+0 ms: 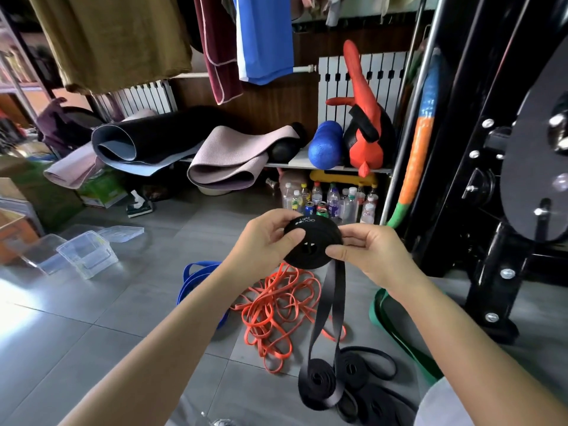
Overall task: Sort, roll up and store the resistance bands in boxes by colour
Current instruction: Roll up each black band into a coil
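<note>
Evidently early: the black roll (312, 244) is gripped by the left hand (264, 241) and right hand (368, 250), tail unwound; orange bands (276, 309) at six o'clock are seen loose, boxes (86, 256) at nine o'clock apparently unfilled.

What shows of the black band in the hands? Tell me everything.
The black band is a flat, matte, rubbery-looking strip, mostly wound into a thick coil with a small centre hole. White print on top reads "Light" above dots. The left hand and right hand pinch its sides; a looped tail hangs down to black coils on the floor.
</note>
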`<state>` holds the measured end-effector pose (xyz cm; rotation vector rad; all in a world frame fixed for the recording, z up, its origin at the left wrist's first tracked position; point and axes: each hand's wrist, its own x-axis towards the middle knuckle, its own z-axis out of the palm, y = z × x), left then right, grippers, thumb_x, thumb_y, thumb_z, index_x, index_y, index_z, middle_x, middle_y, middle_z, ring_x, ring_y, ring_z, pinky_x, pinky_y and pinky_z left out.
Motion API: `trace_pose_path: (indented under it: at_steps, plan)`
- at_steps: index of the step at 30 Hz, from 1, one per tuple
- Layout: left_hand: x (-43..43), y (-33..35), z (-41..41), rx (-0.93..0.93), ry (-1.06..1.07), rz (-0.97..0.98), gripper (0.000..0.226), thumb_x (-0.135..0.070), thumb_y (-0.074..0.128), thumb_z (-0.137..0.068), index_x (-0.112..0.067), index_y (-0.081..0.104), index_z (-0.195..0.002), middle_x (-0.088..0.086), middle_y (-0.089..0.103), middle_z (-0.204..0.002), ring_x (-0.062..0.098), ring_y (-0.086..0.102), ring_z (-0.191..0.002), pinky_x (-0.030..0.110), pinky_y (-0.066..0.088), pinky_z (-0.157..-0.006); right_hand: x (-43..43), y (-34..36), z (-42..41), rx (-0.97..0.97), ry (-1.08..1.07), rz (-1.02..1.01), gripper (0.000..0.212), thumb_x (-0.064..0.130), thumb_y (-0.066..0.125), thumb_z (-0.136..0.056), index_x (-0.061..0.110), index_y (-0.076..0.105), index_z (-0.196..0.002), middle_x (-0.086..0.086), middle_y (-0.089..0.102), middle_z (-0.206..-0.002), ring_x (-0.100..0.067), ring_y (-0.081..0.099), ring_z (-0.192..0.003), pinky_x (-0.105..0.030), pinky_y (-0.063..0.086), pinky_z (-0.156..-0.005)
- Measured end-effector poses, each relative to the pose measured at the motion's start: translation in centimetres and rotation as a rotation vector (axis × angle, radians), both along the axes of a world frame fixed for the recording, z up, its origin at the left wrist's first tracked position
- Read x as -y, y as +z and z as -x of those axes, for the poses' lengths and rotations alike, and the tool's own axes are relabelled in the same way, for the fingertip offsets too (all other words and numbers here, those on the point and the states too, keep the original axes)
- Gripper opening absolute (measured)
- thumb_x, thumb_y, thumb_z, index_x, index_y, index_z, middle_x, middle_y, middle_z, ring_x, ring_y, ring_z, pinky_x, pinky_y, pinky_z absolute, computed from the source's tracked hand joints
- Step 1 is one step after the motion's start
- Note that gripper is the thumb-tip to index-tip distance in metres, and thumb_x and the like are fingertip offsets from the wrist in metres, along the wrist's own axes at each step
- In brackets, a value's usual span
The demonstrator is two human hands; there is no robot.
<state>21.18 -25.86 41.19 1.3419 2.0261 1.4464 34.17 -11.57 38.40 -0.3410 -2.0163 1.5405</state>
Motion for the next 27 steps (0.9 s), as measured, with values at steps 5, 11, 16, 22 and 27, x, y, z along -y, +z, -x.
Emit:
trace_pose_path:
  at_steps: [5,11,16,22,27]
  plan:
    - [-0.1,0.9,0.5,-0.747,-0.141,0.299,0.063,-0.021,0.061,-0.087,-0.044,0.035,-0.139,-0.009,0.049,-0.130,0.013,0.049,-0.116,0.035,0.045,-0.092,-0.1,0.7,0.6,0.100,0.052,-0.075,0.038,-0.007,0.074,-0.070,0.028,0.067,-0.081,0.014,0.070,-0.077,-0.002,0.068,-0.074,-0.018,0.055,-0.076]
    - [-0.1,1.7,1.4,-0.638,-0.134,0.115,0.050,-0.011,0.057,-0.083,-0.032,0.056,-0.128,-0.005,0.061,-0.106,0.006,0.048,-0.102,0.024,0.039,-0.090,-0.2,0.2,0.9,0.090,0.041,0.003,0.032,-0.004,0.076,-0.067,0.021,0.066,-0.084,0.007,0.070,-0.081,0.001,0.067,-0.071,-0.015,0.054,-0.072]
    - [0.1,5.1,1.7,-0.420,0.038,-0.121,0.053,-0.015,0.059,-0.077,-0.041,0.053,-0.123,-0.012,0.060,-0.104,0.005,0.056,-0.100,0.021,0.043,-0.095,-0.4,-7.1,-0.3,0.364,0.027,0.075,0.022,0.000,0.075,-0.073,0.019,0.067,-0.079,0.009,0.069,-0.077,0.002,0.066,-0.068,-0.017,0.052,-0.071]
    - [-0.3,8.3,2.1,-0.308,0.081,-0.216,0.049,-0.004,0.061,-0.085,-0.025,0.057,-0.128,-0.020,0.059,-0.108,0.006,0.058,-0.111,0.037,0.052,-0.093,-1.2,-17.7,-1.2,0.557,-0.394,0.233,0.013,0.005,0.069,-0.079,0.018,0.070,-0.079,0.001,0.068,-0.078,-0.021,0.064,-0.082,-0.026,0.046,-0.071]
    - [-0.4,8.4,3.7,-0.305,0.183,-0.177,0.048,-0.004,0.061,-0.086,-0.023,0.057,-0.129,-0.013,0.059,-0.108,0.009,0.061,-0.106,0.036,0.053,-0.090,-0.8,-22.8,-2.7,0.639,-0.424,0.387,0.023,-0.006,0.047,-0.086,0.002,0.068,-0.089,-0.011,0.072,-0.080,-0.024,0.068,-0.077,-0.032,0.049,-0.070]
